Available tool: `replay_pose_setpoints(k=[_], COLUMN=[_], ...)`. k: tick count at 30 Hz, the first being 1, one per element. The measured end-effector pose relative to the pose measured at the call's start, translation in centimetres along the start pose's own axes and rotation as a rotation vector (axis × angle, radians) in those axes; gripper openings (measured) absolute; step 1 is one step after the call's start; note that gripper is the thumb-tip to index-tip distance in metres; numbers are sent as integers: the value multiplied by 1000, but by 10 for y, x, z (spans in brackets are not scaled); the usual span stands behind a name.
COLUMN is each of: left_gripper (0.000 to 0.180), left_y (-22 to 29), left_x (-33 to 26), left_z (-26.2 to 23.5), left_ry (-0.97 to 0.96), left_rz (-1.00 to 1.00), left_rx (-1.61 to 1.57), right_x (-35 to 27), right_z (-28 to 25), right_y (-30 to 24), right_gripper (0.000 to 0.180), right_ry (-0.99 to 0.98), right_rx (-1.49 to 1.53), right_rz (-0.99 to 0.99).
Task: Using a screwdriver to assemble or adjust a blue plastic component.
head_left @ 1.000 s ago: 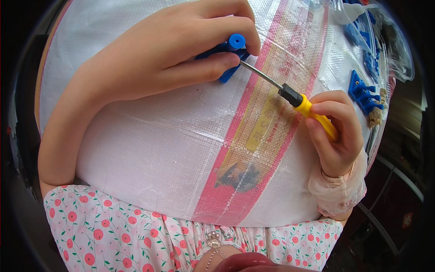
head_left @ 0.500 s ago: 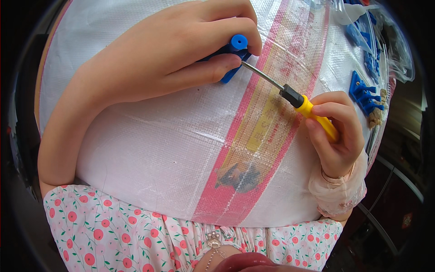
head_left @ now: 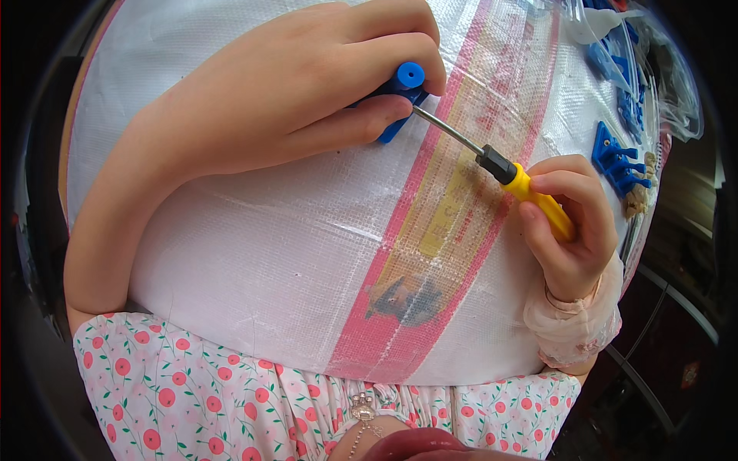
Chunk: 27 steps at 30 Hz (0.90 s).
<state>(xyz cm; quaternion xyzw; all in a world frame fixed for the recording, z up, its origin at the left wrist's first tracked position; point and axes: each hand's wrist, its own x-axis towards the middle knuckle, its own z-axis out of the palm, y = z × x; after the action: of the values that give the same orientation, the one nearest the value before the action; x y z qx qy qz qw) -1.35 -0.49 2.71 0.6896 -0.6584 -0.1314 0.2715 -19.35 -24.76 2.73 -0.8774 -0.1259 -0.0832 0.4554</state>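
A small blue plastic part (head_left: 410, 75) with a round, holed end sits in my left hand (head_left: 330, 84), pinched between thumb and fingers; much of it is hidden behind them. My right hand (head_left: 573, 223) grips a screwdriver (head_left: 542, 201) by its yellow handle. Its metal shaft runs up and left past a black collar, and the tip meets the blue part beside my left thumb. Whether the tip sits in a screw cannot be seen.
White woven sheeting (head_left: 246, 246) with a pink and yellow printed band covers the table. At the right edge lies another blue plastic piece (head_left: 617, 160) with several pegs, near small beige bits (head_left: 638, 203). Clear plastic bags (head_left: 673, 84) and more blue parts are heaped at the far right.
My left hand and the blue part have shifted very slightly right and toward me. The screwdriver stays against the part, its shaft moving slightly with it.
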Motion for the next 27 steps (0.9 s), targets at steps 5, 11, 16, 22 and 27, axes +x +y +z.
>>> replay_pose_setpoints(k=[5,11,16,22,27], left_gripper=[29,28,28,28,27], left_y=[4,2,3,5,3], left_x=[0,0,1,3,0], left_z=[-3,1,-5,-5,-5], left_ry=[-26,-43,-68,-100,-56], left_rz=[-32,-54,-40,-95,-39], left_rx=[1,46,10,7,-49], right_x=[0,0,0,0,-1], right_z=[0,0,0,0,-1], right_y=[0,0,0,-1,-1], right_gripper=[28,28,28,28,27], right_ry=[-6,-8,-11,-8,-9], right_rx=[-6,4,17,30,21], right_rz=[-3,6,19,33,20])
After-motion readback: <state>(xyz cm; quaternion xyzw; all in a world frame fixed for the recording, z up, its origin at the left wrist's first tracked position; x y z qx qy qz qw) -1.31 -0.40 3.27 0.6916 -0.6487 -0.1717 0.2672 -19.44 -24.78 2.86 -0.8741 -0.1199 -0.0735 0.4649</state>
